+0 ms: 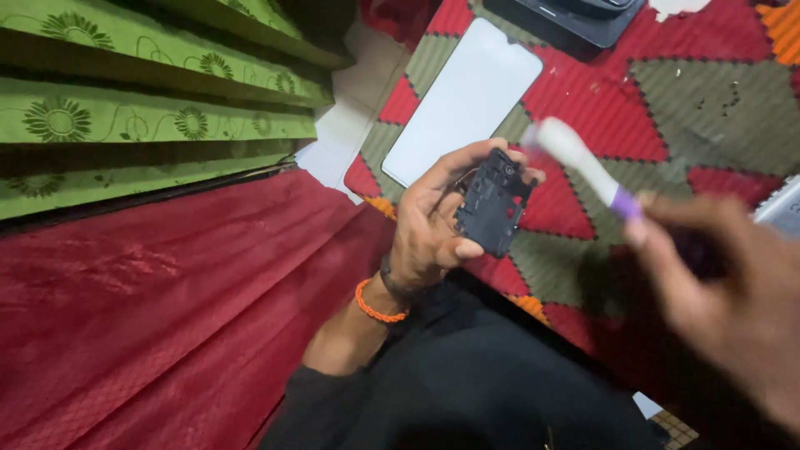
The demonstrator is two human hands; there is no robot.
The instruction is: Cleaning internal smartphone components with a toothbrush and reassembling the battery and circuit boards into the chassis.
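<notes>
My left hand [429,225] grips a small black plastic part [493,202], a flat phone-like inner cover with holes, held between thumb and fingers above the patterned mat [708,108]. My right hand [725,283], blurred, holds a white brush-like tool with a purple band [583,162]; its white tip sits close to the black part's top right corner. An orange bead bracelet [377,308] circles my left wrist.
A white flat phone-shaped panel [462,100] lies on the red, grey and orange mat. A dark device [575,21] rests at the mat's top edge. Red fabric [150,308] and green flowered fabric [142,117] fill the left side. Black clothing [467,392] is below.
</notes>
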